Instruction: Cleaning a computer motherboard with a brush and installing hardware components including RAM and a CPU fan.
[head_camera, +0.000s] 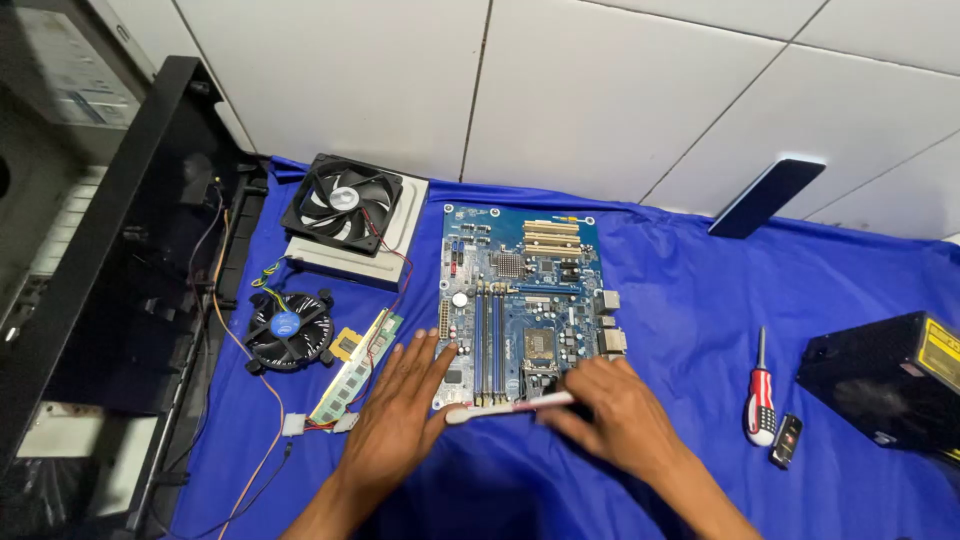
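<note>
Clearly the blue motherboard (522, 300) is the centre of the work; it lies flat on the blue cloth (700, 330), a little left of the middle of the frame, with its lower edge under both hands. The right hand (615, 405) is closed around a white toothbrush (505, 408), which lies nearly level across the lower edge of the board, its head pointing to the left. The left hand (400, 410) is not grasping anything: it rests flat with spread fingers, the fingertips touching the lower left corner of the board and pressing it to the cloth.

To brush well, I judge that the strokes should be light and go along the memory slots and around the processor socket (541, 343), never into its contacts. The flat hand should hold only the edge of the board, so it does not slide.

Left of the board lie two memory sticks (352, 372), a round cooler with a blue label (288, 328) and, higher, a black case fan (342, 203) on a pale drive. At the far left stands an open computer case (110, 270). To the right, well apart, lie a red-handled screwdriver (761, 395) and a black power supply (885, 385).
</note>
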